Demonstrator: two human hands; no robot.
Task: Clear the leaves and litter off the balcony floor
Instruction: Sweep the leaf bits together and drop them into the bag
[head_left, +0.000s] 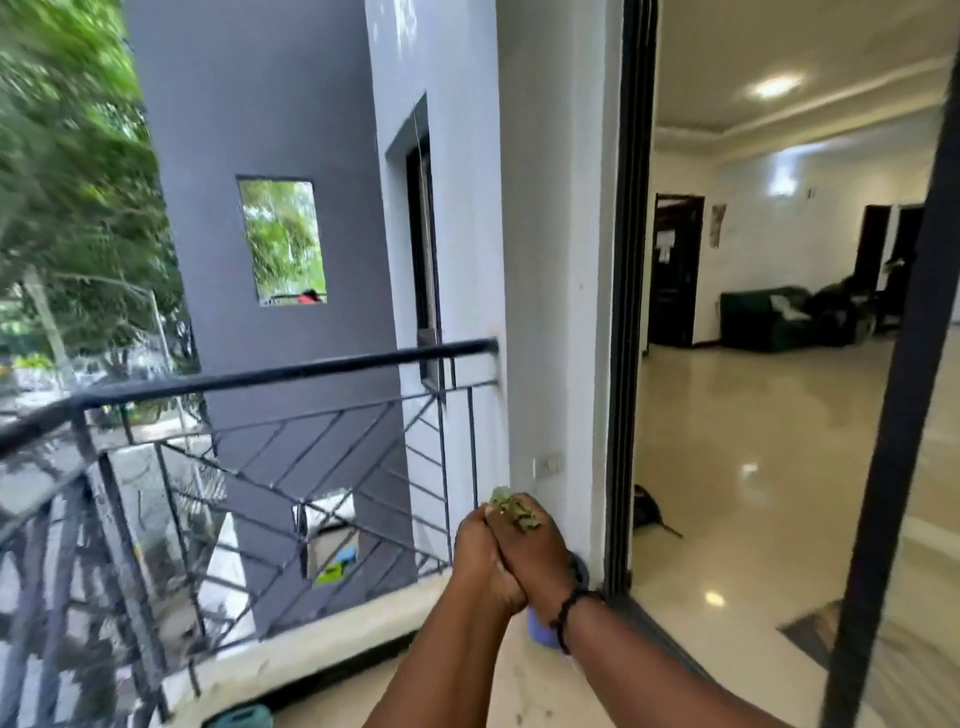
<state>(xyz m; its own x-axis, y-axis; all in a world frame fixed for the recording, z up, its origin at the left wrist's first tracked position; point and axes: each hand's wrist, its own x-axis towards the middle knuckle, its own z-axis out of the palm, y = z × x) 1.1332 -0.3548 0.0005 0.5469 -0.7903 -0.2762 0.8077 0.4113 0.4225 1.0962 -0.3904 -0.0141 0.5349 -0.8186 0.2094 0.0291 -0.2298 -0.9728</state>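
— Where are the leaves (511, 512)?
— A crumpled, ragged green clump, cupped between the left hand (480, 556) and right hand (530, 556), both curled round it.
— Beyond the grip?
— Black metal railing (291, 371), slanted bars; smooth painted wall (550, 260).

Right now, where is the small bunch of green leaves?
In the head view, the small bunch of green leaves is lower centre, held between the left hand and right hand, near the white wall.
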